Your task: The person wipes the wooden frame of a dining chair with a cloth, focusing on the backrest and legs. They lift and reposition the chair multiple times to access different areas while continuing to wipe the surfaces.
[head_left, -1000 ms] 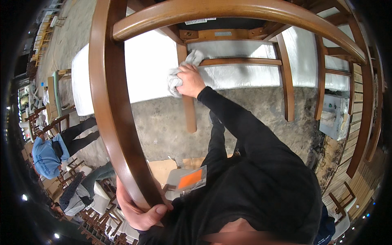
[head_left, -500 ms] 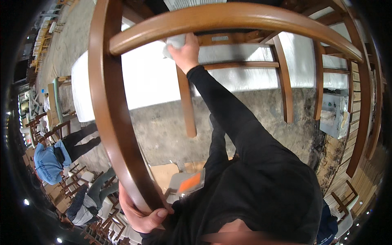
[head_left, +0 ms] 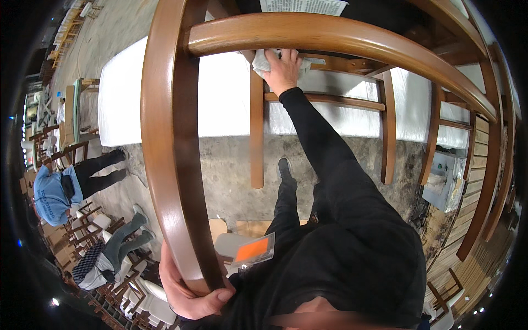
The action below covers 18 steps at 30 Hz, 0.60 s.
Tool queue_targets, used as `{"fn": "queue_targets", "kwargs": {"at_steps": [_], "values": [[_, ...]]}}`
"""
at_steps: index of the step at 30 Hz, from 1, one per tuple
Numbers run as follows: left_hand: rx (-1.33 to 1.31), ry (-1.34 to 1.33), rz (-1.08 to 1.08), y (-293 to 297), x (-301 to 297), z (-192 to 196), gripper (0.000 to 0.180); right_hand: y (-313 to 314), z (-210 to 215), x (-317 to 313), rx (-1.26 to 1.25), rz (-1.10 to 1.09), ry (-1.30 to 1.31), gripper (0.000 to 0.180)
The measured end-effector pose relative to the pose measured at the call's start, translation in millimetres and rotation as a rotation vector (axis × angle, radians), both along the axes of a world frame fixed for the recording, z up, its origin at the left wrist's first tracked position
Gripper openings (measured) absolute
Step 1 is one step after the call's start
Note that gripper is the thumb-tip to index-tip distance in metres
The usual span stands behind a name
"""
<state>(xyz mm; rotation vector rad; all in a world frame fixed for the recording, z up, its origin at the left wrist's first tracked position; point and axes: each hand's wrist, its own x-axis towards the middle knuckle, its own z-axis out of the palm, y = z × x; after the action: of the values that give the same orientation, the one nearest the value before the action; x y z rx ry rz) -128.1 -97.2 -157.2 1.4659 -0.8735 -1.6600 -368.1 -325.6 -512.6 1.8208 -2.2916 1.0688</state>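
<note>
A brown wooden chair frame [head_left: 181,165] fills the upper part of the head view, its thick leg running down toward me. Around the lower end of that leg, my left hand [head_left: 192,289] is closed, thumb across the front. My right hand [head_left: 283,71] reaches up under the curved rail [head_left: 330,32]. It presses a crumpled white cloth [head_left: 264,63] to the chair's inner wooden rail [head_left: 341,63]; part of the cloth is hidden behind the fingers. A white printed label [head_left: 302,6] lies on the dark underside above.
Behind the chair is a white-wrapped surface [head_left: 225,104]. A grey metal box [head_left: 443,181] stands at right beside slatted wood [head_left: 470,203]. Two people, one in a blue shirt [head_left: 58,192], are at far left among several chairs with pale seats [head_left: 148,302]. An orange badge [head_left: 254,250] hangs at my chest.
My right hand has moved to the right with the cloth along the inner rail, its fingers now spread more over it. My left hand keeps its hold; the chair sits further right in view.
</note>
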Motion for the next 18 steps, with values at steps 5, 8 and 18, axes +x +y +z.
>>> {"fn": "queue_targets", "kwargs": {"at_steps": [5,8,18], "values": [[-0.057,-0.016,0.038,2,1,-10,0.091,-7,-8,2,0.080,-0.024,-0.009,0.061],[-0.056,0.005,0.056,3,0,-12,0.093,-5,-14,0,0.019,0.039,0.052,0.059],[0.012,-0.072,0.141,6,-10,-4,0.097,-13,-10,-10,-0.019,0.003,0.070,0.055]]}}
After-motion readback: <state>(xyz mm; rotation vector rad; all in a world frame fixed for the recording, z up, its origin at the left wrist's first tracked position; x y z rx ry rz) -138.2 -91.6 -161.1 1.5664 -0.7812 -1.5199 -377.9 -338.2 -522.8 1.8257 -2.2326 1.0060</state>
